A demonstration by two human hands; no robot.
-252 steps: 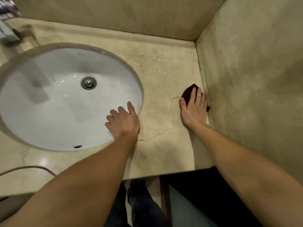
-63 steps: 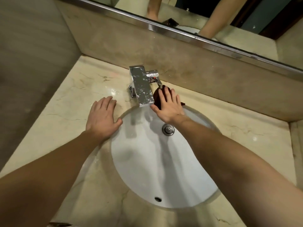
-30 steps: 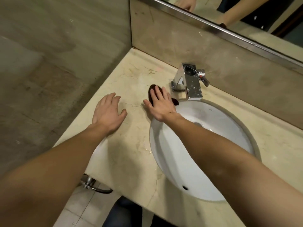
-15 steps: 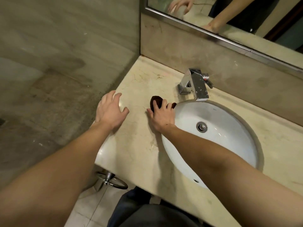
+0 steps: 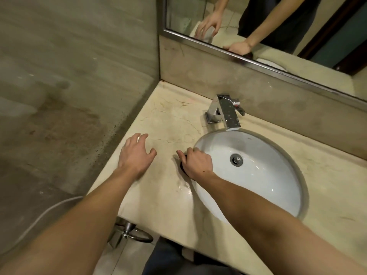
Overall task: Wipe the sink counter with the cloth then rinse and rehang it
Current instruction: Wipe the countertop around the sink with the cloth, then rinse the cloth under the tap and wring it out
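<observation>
Nearest, two bare arms reach out over the front of the counter (image 5: 162,205). Under its front lip hangs a metal ring (image 5: 139,238).

A bit farther on, the left hand (image 5: 136,155) lies palm down on the stone near the left edge. Its fingers are straight and spread apart, and it holds nothing.

Just to its right, the right hand (image 5: 195,162) sits at the left rim of the sink (image 5: 268,187). Its knuckles are up, its fingers are curled tight over the cloth (image 5: 184,170), and its thumb pokes out to the left. The cloth is dark and bunched under the palm on the counter. Only a small bit peeks out, so I cannot tell which way its long side runs.

Behind the bowl stands the shiny tap (image 5: 228,114), its spout pointing at the bowl. Farthest back is the mirror (image 5: 288,20), showing both hands.
</observation>
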